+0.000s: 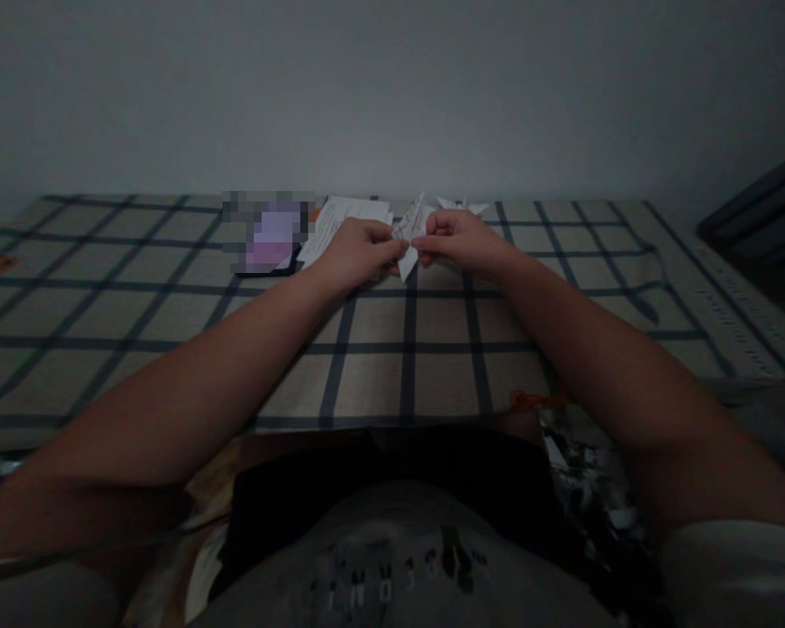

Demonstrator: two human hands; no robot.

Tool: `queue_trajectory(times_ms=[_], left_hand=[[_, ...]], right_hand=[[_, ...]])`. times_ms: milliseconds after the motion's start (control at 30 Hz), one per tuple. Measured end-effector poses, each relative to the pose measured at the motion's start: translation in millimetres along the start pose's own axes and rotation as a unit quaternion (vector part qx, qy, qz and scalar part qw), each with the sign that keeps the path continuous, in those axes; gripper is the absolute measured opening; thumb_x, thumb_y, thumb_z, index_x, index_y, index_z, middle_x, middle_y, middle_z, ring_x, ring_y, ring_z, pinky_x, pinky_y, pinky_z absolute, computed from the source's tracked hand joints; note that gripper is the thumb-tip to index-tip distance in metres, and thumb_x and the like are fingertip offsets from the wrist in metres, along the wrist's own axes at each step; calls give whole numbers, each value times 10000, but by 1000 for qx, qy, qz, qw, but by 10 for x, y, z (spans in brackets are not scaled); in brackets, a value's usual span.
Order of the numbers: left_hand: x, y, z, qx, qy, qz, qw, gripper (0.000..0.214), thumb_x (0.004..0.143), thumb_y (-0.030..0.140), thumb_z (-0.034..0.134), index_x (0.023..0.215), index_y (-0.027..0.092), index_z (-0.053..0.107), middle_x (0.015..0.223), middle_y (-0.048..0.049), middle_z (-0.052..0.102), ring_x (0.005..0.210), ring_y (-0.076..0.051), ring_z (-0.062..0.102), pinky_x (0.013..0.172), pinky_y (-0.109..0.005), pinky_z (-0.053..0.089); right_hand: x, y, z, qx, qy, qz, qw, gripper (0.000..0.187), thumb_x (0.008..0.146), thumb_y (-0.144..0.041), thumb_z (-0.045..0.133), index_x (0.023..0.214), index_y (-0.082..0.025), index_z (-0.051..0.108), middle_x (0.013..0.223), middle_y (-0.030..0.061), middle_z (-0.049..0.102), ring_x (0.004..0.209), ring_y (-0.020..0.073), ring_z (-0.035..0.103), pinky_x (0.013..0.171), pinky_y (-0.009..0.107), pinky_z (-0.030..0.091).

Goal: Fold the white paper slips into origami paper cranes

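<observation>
A small folded piece of white paper (411,228) with pointed flaps is held between both hands above the checked cloth (170,305). My left hand (357,250) pinches its left side with thumb and fingers. My right hand (458,240) pinches its right side, fingertips almost meeting those of the left. The light is dim and the paper's folds are hard to read.
White printed sheets (344,222) lie just behind my left hand. A dark-edged phone with a lit purple screen (271,240) lies to their left. More folded white paper (461,207) sits behind my right hand. A plain wall rises behind; a dark object (765,218) stands at right.
</observation>
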State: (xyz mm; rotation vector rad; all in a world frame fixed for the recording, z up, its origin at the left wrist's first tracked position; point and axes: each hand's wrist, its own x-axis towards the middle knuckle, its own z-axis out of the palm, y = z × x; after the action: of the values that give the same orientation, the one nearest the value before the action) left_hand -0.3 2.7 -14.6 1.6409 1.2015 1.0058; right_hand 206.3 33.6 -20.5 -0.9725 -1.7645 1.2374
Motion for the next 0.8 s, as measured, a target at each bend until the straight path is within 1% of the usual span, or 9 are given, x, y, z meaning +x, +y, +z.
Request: queue_trajectory(times_ms=[133,233,300,400,467,633,700,800], left_hand=[[-17,35,4,-20,4,-26,999,113,814,214,734,712,169,719,629,-27,695,551,-105,632,480,-179,406],[-21,51,-19,-20,-14,-20,1000,165,813,260,795,713,166,703,633,-28,696,549,-98,624,485,-172,405],[-20,58,-27,-32,-20,-21,999,166,824,257,798,728,164,700,642,-24,698,549,-94,625,502,-172,429],[-9,61,-13,-56,0,-31,998,121,843,213,764,753,162,702,680,-17,705,549,-83,616,559,-185,496],[7,50,5,-72,18,-23,997,121,841,201,758,744,163,697,689,-12,697,554,-78,608,580,-191,515],[54,0,27,-96,36,1,995,177,821,207,768,695,178,647,655,10,633,564,-79,584,579,-196,518],[66,-14,24,-95,42,6,995,206,818,225,770,676,183,625,653,16,613,571,-78,571,585,-197,520],[67,-23,11,-90,42,28,995,202,809,267,777,681,185,644,672,16,617,592,-77,553,589,-193,507]], right_hand=[[-9,-34,23,2,9,-3,1000,298,902,-129,794,731,-187,557,637,-17,700,617,89,666,597,188,509],[-12,-62,51,13,20,1,1000,288,907,-122,793,732,-181,572,628,-23,692,595,78,648,584,176,505],[-11,-82,72,38,37,6,999,266,935,-129,774,752,-175,587,629,-29,683,573,67,630,587,171,514],[-11,-104,90,80,51,18,995,235,1003,-200,728,804,-171,607,648,-31,683,555,61,622,592,171,530],[-17,-108,90,89,40,21,995,239,1019,-251,726,823,-171,617,666,-22,696,561,66,630,592,174,534],[-51,-108,72,65,4,31,997,284,961,-290,817,786,-165,631,681,-5,709,572,72,627,593,187,525],[-59,-116,69,52,-1,32,998,307,969,-313,808,759,-161,642,675,2,711,573,76,626,596,195,519],[-60,-133,69,34,-7,26,999,351,988,-352,783,725,-157,660,658,10,709,575,83,626,608,204,516]])
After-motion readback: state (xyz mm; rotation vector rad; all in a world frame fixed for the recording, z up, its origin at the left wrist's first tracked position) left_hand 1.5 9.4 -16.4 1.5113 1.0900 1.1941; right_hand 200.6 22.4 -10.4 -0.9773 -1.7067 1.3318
